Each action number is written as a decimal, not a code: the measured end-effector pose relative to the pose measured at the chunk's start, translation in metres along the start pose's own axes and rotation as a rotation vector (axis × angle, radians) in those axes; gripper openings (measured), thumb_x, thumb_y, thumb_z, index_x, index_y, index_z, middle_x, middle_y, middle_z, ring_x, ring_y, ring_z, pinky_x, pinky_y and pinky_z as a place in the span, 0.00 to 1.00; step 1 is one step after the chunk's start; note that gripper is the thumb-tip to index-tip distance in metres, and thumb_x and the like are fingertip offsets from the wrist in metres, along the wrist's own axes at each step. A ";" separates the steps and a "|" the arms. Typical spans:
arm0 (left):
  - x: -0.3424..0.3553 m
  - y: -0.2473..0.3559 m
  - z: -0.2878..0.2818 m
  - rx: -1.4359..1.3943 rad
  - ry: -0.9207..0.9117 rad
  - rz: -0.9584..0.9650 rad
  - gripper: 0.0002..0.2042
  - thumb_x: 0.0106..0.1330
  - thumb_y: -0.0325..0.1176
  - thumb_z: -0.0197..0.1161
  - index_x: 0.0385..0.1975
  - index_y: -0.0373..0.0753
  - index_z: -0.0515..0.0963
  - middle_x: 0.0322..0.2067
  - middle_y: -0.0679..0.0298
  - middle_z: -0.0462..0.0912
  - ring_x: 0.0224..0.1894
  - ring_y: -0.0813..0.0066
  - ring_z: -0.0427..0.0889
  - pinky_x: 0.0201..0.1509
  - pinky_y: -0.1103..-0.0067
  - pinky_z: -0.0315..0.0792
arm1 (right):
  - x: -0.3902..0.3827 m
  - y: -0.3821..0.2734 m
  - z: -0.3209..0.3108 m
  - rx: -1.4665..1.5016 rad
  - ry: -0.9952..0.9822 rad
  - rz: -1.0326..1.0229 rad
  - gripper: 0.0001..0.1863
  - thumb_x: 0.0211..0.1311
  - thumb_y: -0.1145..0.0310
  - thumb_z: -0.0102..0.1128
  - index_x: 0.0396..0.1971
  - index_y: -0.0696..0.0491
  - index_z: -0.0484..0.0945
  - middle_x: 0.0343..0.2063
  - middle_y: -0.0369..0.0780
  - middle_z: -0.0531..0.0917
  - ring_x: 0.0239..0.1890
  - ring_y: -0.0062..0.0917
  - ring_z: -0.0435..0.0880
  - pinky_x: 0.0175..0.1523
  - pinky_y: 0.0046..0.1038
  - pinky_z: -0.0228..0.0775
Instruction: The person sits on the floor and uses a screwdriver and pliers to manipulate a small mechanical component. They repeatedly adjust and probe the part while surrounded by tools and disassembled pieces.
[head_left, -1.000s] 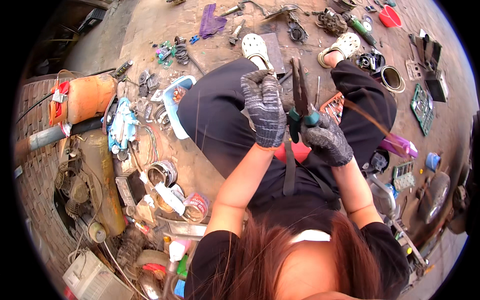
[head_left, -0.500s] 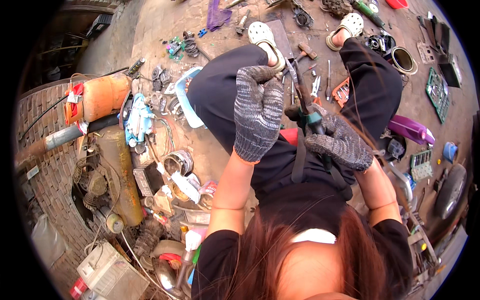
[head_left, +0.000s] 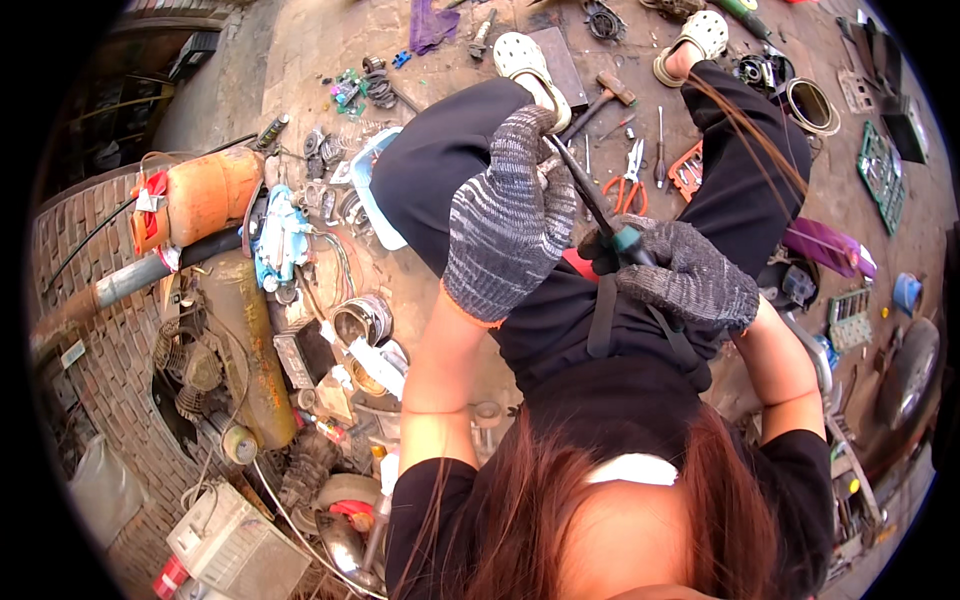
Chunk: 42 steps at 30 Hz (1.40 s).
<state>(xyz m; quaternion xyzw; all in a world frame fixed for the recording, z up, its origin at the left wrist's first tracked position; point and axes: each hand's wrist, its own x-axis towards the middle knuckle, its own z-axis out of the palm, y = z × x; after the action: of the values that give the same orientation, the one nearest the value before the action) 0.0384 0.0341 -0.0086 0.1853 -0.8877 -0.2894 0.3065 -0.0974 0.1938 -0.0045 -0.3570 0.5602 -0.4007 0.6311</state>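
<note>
My right hand (head_left: 695,275), in a grey knitted glove, is wrapped round the green and black handle of a screwdriver (head_left: 588,190). Its long dark shaft slants up and left across my lap. Close beside the shaft's far end is my left hand (head_left: 505,225), gloved the same way, with its fingers curled in. Whatever those fingers may hold is hidden by the glove. Beyond my hands, orange-handled pliers (head_left: 629,182) lie on the ground between my legs.
A hammer (head_left: 606,94) lies near a flat metal plate (head_left: 558,68) by my left shoe. Another screwdriver (head_left: 660,150) and an orange socket case (head_left: 687,172) are near my right leg. A light blue basin (head_left: 372,205) and an orange tank (head_left: 205,190) stand left, a purple bottle (head_left: 822,248) right.
My left hand has shifted left and turned, its fingers still curled. The screwdriver's shaft now leans further left. The orange-handled pliers have come into fuller view behind it.
</note>
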 end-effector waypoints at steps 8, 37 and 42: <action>0.002 -0.010 -0.008 0.179 -0.124 0.112 0.22 0.54 0.25 0.59 0.51 0.35 0.66 0.31 0.55 0.79 0.23 0.60 0.77 0.25 0.73 0.70 | 0.001 -0.008 -0.006 0.225 -0.094 0.143 0.17 0.58 0.63 0.58 0.45 0.56 0.74 0.26 0.32 0.76 0.27 0.11 0.72 0.34 0.18 0.67; 0.002 0.011 0.009 -0.439 0.008 -0.126 0.15 0.58 0.28 0.61 0.43 0.31 0.68 0.36 0.56 0.75 0.35 0.69 0.78 0.40 0.77 0.72 | -0.001 0.004 0.002 -0.179 0.236 -0.280 0.15 0.52 0.66 0.58 0.39 0.58 0.75 0.24 0.44 0.77 0.24 0.31 0.76 0.35 0.29 0.68; 0.003 0.021 0.001 -0.562 -0.006 -0.296 0.15 0.59 0.37 0.63 0.39 0.33 0.72 0.32 0.57 0.79 0.33 0.71 0.80 0.37 0.79 0.72 | -0.003 0.003 0.001 -0.418 0.320 -0.368 0.16 0.50 0.66 0.58 0.38 0.58 0.75 0.24 0.47 0.76 0.24 0.40 0.74 0.35 0.30 0.68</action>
<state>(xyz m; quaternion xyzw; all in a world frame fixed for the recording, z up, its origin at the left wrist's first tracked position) 0.0321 0.0487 0.0051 0.2198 -0.7372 -0.5654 0.2976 -0.0962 0.1981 -0.0061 -0.5066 0.6486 -0.4353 0.3648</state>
